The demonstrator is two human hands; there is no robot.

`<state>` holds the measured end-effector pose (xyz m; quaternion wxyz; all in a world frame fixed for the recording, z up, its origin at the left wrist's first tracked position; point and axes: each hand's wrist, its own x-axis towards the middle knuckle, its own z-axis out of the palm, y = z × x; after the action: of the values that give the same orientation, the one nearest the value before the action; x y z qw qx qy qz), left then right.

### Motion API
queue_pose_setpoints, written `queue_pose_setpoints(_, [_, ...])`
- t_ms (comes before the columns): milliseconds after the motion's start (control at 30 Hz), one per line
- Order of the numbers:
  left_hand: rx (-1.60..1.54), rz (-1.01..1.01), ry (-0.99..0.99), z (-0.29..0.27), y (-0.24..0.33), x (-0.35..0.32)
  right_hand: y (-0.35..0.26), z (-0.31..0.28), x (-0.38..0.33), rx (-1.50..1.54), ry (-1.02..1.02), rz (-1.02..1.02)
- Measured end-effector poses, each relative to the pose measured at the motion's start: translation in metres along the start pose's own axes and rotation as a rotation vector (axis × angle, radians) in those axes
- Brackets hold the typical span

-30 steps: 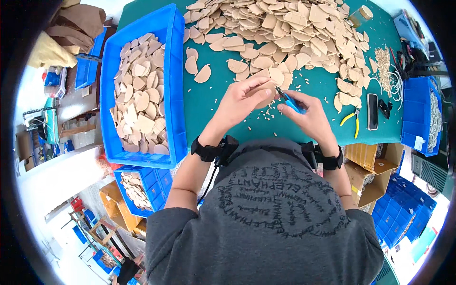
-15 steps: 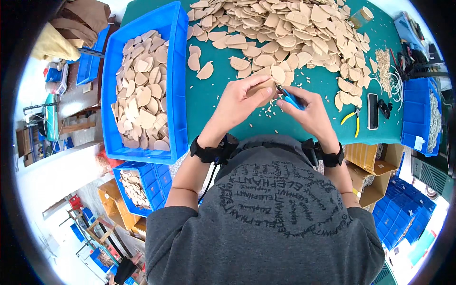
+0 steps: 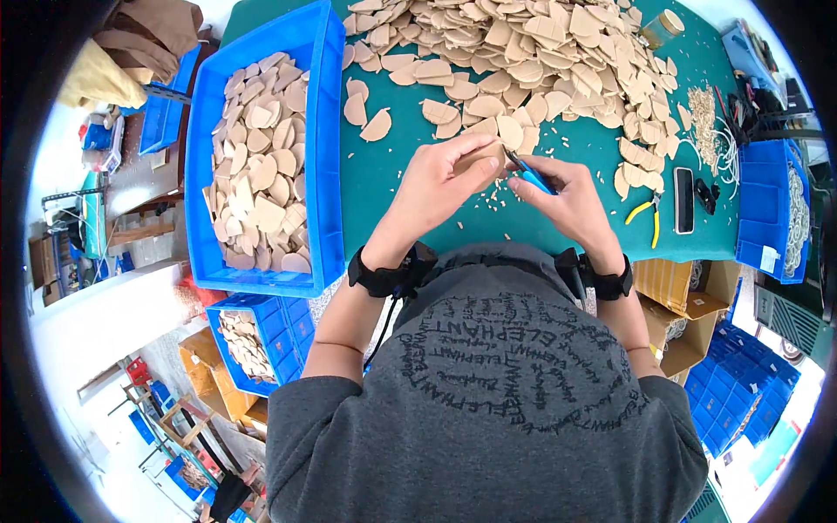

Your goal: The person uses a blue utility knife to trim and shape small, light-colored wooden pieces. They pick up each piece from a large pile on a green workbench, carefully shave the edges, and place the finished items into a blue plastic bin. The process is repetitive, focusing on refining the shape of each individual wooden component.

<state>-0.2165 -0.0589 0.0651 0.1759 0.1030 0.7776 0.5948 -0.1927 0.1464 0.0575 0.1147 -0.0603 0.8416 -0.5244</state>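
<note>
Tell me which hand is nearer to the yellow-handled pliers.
Right. The right hand is left of the yellow-handled pliers, holding blue-handled cutters; the left hand is farther left, holding a tan piece.

Held piece [image 3: 482, 158] looked matt, wood or thick card, couldn't tell which. Same dull tan finish on loose pieces [image 3: 523, 54]. Blue-handled tool [image 3: 534, 179] had smooth plastic-looking grips, tip seemed dark metal. Tabletop [image 3: 384, 192] was pretty smooth, low sheen. Big bin [image 3: 326, 157]: slightly shiny plastic. Phone-like slab [image 3: 683, 200] had glossy dark face. Shirt [image 3: 523, 453] was matt cloth, rough-ish print.
</note>
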Motion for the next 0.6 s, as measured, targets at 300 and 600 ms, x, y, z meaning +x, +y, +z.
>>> queue_pose_setpoints(300, [-0.122, -0.017, -0.033, -0.002, -0.005, 0.001, 0.007, 0.005, 0.000, 0.090, 0.041, 0.005])
queue_pose_setpoints(600, [-0.076, -0.086, 0.360, -0.034, -0.026, -0.010, 0.014, -0.004, -0.004, 0.193, 0.090, 0.185])
